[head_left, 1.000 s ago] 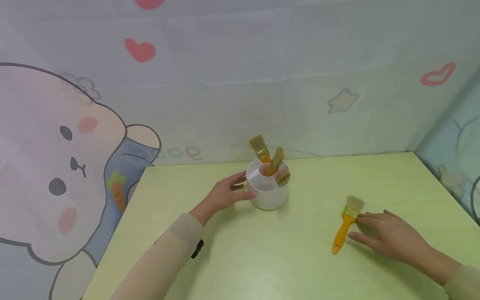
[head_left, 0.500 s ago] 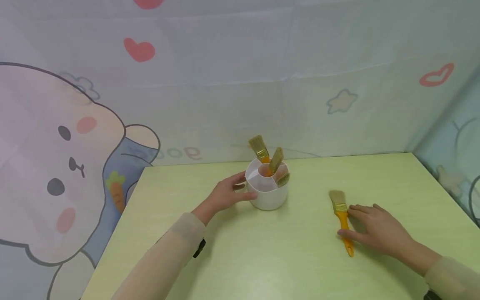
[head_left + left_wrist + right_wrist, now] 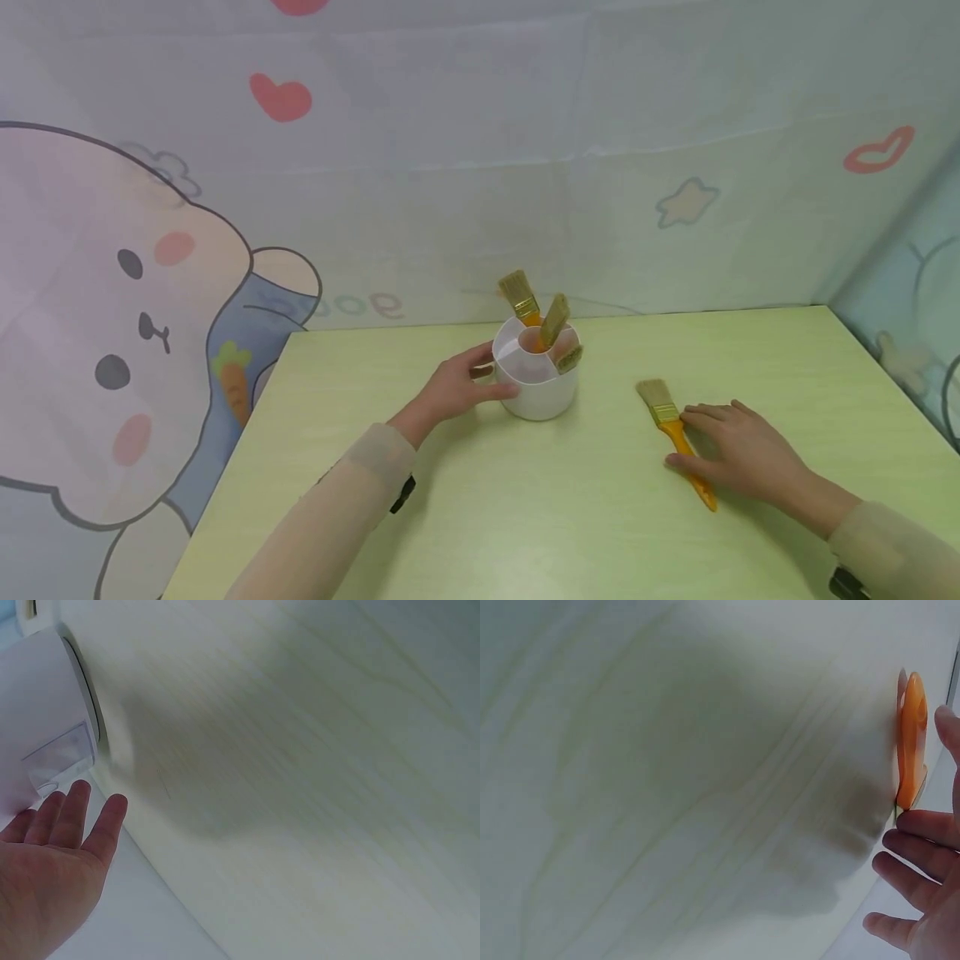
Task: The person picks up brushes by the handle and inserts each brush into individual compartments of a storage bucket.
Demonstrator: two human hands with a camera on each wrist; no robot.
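A white round divided holder (image 3: 536, 400) stands toward the back of the table, holding three paintbrushes: a back brush (image 3: 517, 292), a middle one (image 3: 555, 321) and a low one (image 3: 570, 358) at right. My left hand (image 3: 447, 390) is at its left side, thumb against the front wall; in the left wrist view its extended fingers (image 3: 71, 814) lie by the holder (image 3: 45, 705). Another paintbrush (image 3: 675, 433), orange-handled with pale bristles, lies on the table at right. Over its handle is the thumb of my right hand (image 3: 738, 454); the right wrist view shows those fingers (image 3: 907, 881) straight beside the handle (image 3: 913, 735).
The pale yellow-green table (image 3: 525, 517) ends at the back against a hanging cloth (image 3: 450, 208) printed with a cartoon bear and hearts. A second cloth (image 3: 922, 283) runs along the right side. At the far right edge a dark cable (image 3: 947, 400) shows.
The loose paintbrush has slid left and turned, its bristles now pointing up and left. My right hand has followed leftward, its thumb coming over the handle. The left hand and holder have stayed nearly still.
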